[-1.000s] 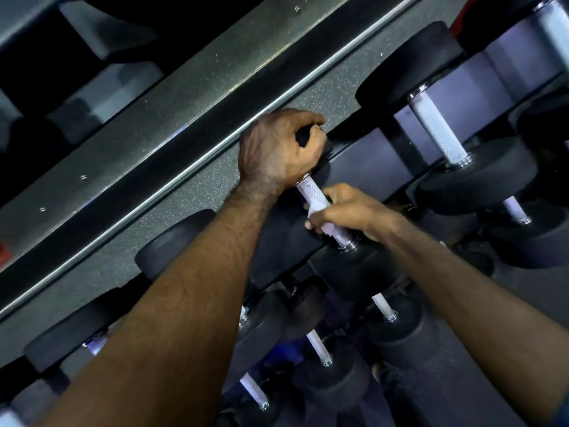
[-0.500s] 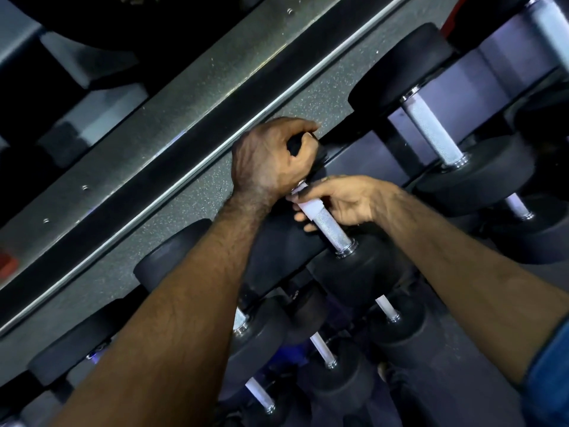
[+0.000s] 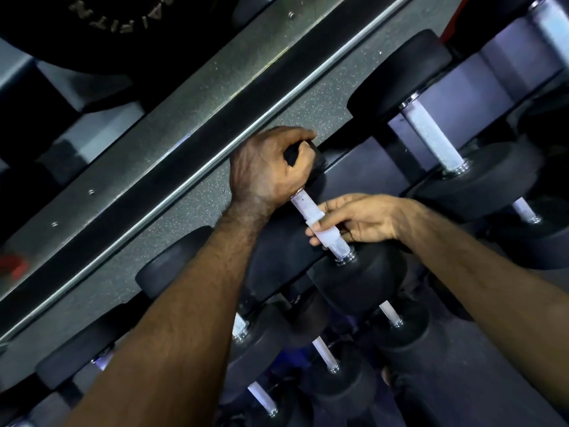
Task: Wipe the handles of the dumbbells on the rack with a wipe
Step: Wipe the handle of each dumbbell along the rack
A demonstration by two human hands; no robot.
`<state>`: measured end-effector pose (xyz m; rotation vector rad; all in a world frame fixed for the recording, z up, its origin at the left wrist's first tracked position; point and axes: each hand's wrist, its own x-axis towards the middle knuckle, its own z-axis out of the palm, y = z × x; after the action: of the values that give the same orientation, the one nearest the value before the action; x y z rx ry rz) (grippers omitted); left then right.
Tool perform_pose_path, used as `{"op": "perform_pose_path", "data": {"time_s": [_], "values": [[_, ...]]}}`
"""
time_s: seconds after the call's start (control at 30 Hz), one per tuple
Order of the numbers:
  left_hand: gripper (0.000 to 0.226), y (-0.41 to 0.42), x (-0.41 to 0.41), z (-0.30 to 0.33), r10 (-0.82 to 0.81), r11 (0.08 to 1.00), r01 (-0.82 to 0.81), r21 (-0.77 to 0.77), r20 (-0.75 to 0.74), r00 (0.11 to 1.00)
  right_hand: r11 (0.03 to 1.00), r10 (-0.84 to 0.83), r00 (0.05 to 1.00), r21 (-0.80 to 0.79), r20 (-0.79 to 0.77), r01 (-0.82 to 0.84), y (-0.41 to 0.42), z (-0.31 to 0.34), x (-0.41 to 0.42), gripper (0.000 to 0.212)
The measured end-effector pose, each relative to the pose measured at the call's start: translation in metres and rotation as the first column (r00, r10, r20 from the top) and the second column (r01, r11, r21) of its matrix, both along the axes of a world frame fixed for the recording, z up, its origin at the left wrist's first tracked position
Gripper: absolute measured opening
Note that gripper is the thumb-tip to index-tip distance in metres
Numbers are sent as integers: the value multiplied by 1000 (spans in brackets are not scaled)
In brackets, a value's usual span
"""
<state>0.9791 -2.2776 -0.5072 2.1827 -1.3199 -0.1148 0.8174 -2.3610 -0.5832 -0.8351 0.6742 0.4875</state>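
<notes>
A dumbbell lies on the rack at the centre, its knurled silver handle [image 3: 303, 203] running between two black heads. My left hand [image 3: 268, 167] grips the far head [image 3: 317, 161] from above. My right hand [image 3: 360, 218] reaches in from the right and holds a pale wipe [image 3: 323, 231] wrapped round the middle of the handle, fingers under it and thumb on top. The near head [image 3: 360, 282] sits below my right hand. The bare ends of the handle show on both sides of the wipe.
A larger dumbbell with a thick silver handle [image 3: 431, 135] rests on the rack at the upper right. Several smaller dumbbells [image 3: 326, 355] fill the lower tiers. A speckled grey rack rail [image 3: 172, 192] crosses diagonally, and a black weight plate [image 3: 92, 29] sits at the top left.
My right hand slid the wipe up the handle towards my left hand, then back down to the middle. My left hand stayed on the far head.
</notes>
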Motion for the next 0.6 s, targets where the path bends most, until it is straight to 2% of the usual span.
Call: {"op": "perform_pose_path", "data": {"time_s": [0.13,0.23,0.3,0.4,0.53,0.6], "values": [[27,0,0,0,-1,1000,1,-12,5,1000,999,12,1000,-43,26,-11,-12,6,23,41],[28,-2,0,0,0,1000,0,-5,9,1000,998,26,999,-62,33,-23,-10,6,23,32],[29,-1,1,-1,-5,1000,5,1,5,1000,987,129,992,-97,17,-127,-6,2,6,31],[30,0,1,0,-14,1000,14,10,15,1000,966,222,974,-145,30,-216,-10,4,0,40],[29,-1,-1,3,-4,1000,4,26,8,1000,946,222,973,-257,67,-198,-16,13,19,54],[29,-1,-2,3,-7,999,7,32,3,1000,917,250,965,-340,77,-210,-16,10,11,52]]}}
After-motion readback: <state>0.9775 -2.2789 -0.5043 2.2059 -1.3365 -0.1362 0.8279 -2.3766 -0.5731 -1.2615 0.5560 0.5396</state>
